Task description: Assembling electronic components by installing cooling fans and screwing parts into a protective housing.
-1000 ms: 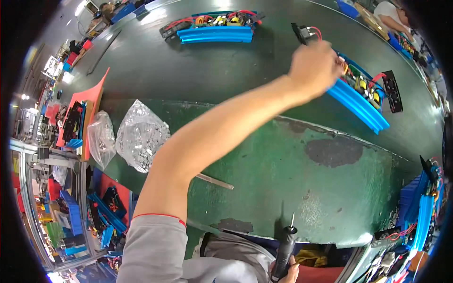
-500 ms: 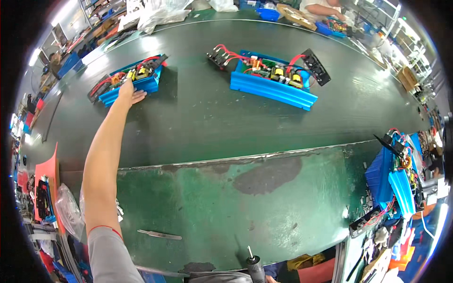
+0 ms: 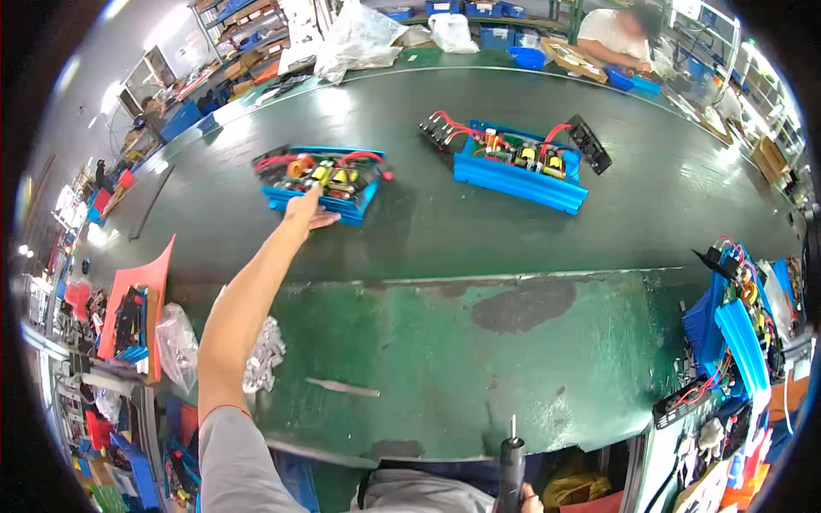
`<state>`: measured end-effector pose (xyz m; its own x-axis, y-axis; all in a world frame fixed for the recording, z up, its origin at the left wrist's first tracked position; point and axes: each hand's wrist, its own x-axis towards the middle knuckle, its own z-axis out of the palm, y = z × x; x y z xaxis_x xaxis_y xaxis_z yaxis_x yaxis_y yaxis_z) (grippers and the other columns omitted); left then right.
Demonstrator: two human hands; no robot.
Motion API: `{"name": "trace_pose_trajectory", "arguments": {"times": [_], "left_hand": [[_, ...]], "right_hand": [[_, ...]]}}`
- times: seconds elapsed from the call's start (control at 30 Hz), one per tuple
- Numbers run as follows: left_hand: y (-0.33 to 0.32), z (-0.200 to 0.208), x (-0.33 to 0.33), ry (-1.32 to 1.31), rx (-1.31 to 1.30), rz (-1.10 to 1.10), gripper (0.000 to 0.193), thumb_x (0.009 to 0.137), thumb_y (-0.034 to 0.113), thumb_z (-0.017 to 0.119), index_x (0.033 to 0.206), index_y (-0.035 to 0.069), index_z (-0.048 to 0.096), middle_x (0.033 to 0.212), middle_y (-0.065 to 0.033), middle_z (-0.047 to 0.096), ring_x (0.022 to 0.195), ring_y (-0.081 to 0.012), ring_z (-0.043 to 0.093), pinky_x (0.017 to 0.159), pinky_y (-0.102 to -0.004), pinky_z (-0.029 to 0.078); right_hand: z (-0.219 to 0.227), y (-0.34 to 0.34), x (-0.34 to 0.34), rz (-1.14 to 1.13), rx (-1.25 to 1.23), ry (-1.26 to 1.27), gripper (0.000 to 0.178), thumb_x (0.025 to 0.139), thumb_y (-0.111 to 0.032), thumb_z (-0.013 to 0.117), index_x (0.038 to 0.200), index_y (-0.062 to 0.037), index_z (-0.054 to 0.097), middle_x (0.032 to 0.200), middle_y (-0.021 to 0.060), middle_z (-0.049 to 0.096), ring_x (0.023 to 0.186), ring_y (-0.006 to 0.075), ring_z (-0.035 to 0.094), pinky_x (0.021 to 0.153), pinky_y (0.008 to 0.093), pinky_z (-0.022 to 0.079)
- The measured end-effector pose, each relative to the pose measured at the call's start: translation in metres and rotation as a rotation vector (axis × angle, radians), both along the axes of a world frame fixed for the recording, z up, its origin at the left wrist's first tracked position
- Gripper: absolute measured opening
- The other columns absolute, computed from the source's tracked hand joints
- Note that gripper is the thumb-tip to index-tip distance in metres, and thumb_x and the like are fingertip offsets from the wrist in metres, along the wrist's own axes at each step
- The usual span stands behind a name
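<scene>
Far out on the dark work surface, my left hand [image 3: 308, 214] grips the near wall of a blue-cased circuit board unit [image 3: 361, 210], thumb over the rim and fingers low outside. Red wires and yellow-wrapped coils fill its open top. To its right lies a second blue-cased unit [image 3: 522, 184], black end plates hanging loose on red wires. At the lower edge my right hand [image 3: 531, 500], mostly hidden, is closed round a black electric screwdriver [image 3: 511, 466] with its bit upward. Metal tweezers [image 3: 344, 388] lie on the green bench between my arms.
More blue-cased units [image 3: 742, 333] are piled at the right edge of the green bench [image 3: 445, 368]. On the left are a clear plastic bag [image 3: 177, 346], a heap of small silvery parts [image 3: 265, 355] and an orange-red sheet [image 3: 141, 291]. Another person [image 3: 616, 43] sits across the belt.
My left hand has brought its unit rightward, nearer the second one, and the unit has turned. The head view has shifted, and more of the screwdriver and my right hand shows.
</scene>
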<state>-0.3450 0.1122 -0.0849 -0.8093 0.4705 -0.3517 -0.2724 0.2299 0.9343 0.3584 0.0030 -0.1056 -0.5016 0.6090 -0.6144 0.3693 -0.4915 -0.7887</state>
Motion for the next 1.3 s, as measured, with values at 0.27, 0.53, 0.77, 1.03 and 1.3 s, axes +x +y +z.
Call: {"name": "trace_pose_trajectory", "arguments": {"times": [0.27, 0.53, 0.77, 1.03, 1.3], "left_hand": [[-0.052, 0.066, 0.133, 0.31, -0.046, -0.406, 0.042, 0.093, 0.027, 0.061, 0.107, -0.012, 0.064, 0.099, -0.0196, 0.072, 0.086, -0.0282, 0.072, 0.08, -0.0379, 0.061], [-0.041, 0.106, 0.153, 0.433, -0.109, -0.563, 0.028, 0.09, 0.018, 0.06, 0.097, -0.009, 0.064, 0.089, -0.0152, 0.069, 0.081, -0.025, 0.072, 0.075, -0.0395, 0.062], [0.027, 0.132, 0.148, 0.596, -0.263, -0.928, 0.033, 0.095, 0.024, 0.061, 0.096, -0.009, 0.064, 0.085, -0.0126, 0.067, 0.075, -0.0209, 0.069, 0.068, -0.0381, 0.059], [0.069, 0.156, 0.212, 0.647, -0.211, -1.318, 0.023, 0.095, 0.019, 0.059, 0.082, 0.005, 0.047, 0.073, 0.004, 0.042, 0.068, -0.0076, 0.047, 0.061, -0.0281, 0.044], [0.049, 0.131, 0.275, 0.592, -0.225, -1.704, 0.021, 0.087, 0.015, 0.064, 0.081, 0.001, 0.05, 0.06, -0.0006, 0.042, 0.058, -0.0081, 0.037, 0.053, -0.0343, 0.031]], "right_hand": [[-0.015, 0.006, 0.005, -0.105, 0.212, 0.099, 0.076, 0.099, -0.071, 0.028, 0.118, -0.0024, 0.055, 0.073, 0.0072, 0.063, 0.057, 0.0152, 0.056, 0.053, 0.0272, 0.044], [-0.017, 0.009, 0.022, -0.325, 0.135, 0.175, 0.065, 0.104, -0.061, 0.026, 0.115, -0.004, 0.056, 0.072, 0.0059, 0.062, 0.057, 0.0121, 0.054, 0.054, 0.0265, 0.043], [-0.019, 0.003, 0.023, -0.375, 0.166, 0.164, 0.075, 0.102, -0.067, 0.027, 0.126, -0.0022, 0.055, 0.069, 0.0082, 0.061, 0.054, 0.0147, 0.055, 0.053, 0.0272, 0.045], [-0.008, 0.003, 0.022, -0.42, 0.261, 0.088, 0.071, 0.103, -0.065, 0.023, 0.115, -0.0036, 0.055, 0.07, 0.0099, 0.063, 0.056, 0.015, 0.056, 0.055, 0.0277, 0.046], [0.024, 0.052, 0.047, -0.405, 0.342, -0.117, 0.057, 0.104, -0.053, 0.042, 0.126, -0.0029, 0.056, 0.08, 0.0028, 0.062, 0.067, 0.0105, 0.053, 0.062, 0.0267, 0.043]]}}
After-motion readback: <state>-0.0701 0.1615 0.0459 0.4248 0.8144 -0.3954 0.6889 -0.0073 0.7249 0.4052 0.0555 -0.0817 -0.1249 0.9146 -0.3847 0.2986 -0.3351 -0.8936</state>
